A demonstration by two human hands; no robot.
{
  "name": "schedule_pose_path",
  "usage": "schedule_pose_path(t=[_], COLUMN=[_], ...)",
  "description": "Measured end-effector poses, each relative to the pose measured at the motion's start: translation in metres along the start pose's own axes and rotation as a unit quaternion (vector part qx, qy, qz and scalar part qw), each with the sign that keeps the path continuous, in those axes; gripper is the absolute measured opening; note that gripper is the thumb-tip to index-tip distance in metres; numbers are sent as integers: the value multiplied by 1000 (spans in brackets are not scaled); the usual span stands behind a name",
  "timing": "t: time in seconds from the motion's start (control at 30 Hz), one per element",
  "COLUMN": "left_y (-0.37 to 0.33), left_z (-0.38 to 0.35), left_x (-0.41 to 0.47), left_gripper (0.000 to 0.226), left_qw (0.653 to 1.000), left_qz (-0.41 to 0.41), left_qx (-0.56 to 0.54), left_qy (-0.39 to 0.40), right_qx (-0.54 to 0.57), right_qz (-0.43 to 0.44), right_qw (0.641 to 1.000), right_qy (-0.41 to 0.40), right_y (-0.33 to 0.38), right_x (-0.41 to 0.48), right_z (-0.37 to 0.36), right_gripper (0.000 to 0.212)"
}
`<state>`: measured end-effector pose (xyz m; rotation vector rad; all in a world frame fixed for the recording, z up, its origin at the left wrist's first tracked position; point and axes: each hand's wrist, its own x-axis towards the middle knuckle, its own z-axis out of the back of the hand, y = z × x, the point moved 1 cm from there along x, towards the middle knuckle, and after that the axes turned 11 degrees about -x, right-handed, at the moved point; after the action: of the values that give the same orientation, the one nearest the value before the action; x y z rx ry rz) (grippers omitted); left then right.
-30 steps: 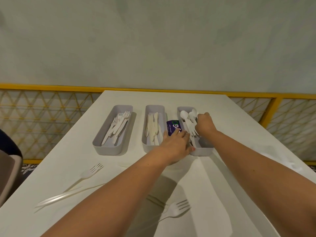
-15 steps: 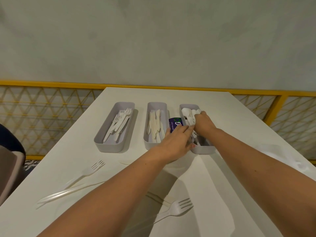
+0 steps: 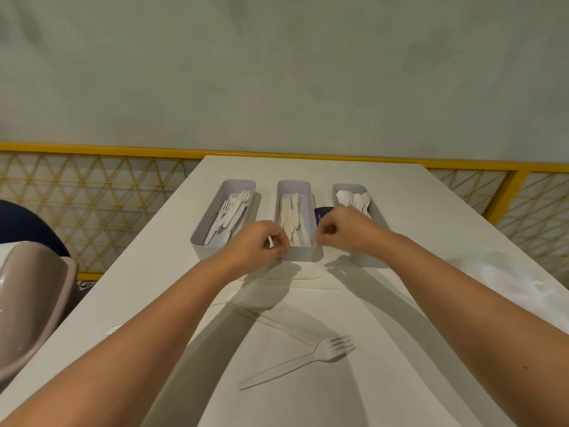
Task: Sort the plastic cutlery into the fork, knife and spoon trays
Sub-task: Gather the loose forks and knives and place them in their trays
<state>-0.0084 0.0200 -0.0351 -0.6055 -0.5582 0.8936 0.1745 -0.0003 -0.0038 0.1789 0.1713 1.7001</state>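
- Left hand (image 3: 261, 245) is curled into a loose fist over the near end of the gap between the fork tray (image 3: 212, 241) and the knife tray (image 3: 300, 252), pinching a thin white piece (image 3: 270, 241) of which only a sliver shows; what kind of cutlery it is cannot be told.
- Right hand (image 3: 341, 229) is also curled, fingers folded in, held above the near right corner of the knife tray; whether it grips anything cannot be told.
- Fork tray on the left holds white forks (image 3: 231, 214), the middle one knives (image 3: 289, 215), and the spoon tray (image 3: 369, 257) on the right holds spoons (image 3: 354, 198).
- A purple card (image 3: 321, 212) lies between the knife and spoon trays.
- One loose fork (image 3: 295, 362) lies on the white table (image 3: 431, 349) near the person, tines to the right, with a pale straight piece (image 3: 277, 325) just behind it.
- A beige chair (image 3: 27, 300) stands at the left edge, and a yellow railing (image 3: 92, 149) runs behind the table.
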Motion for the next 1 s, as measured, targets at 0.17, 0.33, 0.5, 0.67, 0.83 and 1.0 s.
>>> schedule_pose_path(t=[0.17,0.33,0.5,0.67,0.83,1.0], left_y=[24,41,44,39,34,34], left_z=[6,-1,-3,-5,-9,-11], left_x=[-16,-23,-20,-18,-20,-22], left_gripper=[14,26,20,20,18,17], left_qw=[997,984,979,973,975,979], left_qz=[50,91,110,109,104,107], left_qx=[53,133,137,151,126,102], left_qy=[31,82,99,137,151,139], right_qx=[-29,-55,-50,-91,-56,-106], right_qz=[30,20,17,56,78,85], right_qw=[996,993,993,992,991,982], right_qy=[80,100,101,71,93,130], right_y=[11,10,8,10,19,23], right_x=[-16,-24,-25,-26,-30,-28], right_z=[-30,-48,-50,-53,-58,-62], right_gripper=[15,16,13,13,29,4])
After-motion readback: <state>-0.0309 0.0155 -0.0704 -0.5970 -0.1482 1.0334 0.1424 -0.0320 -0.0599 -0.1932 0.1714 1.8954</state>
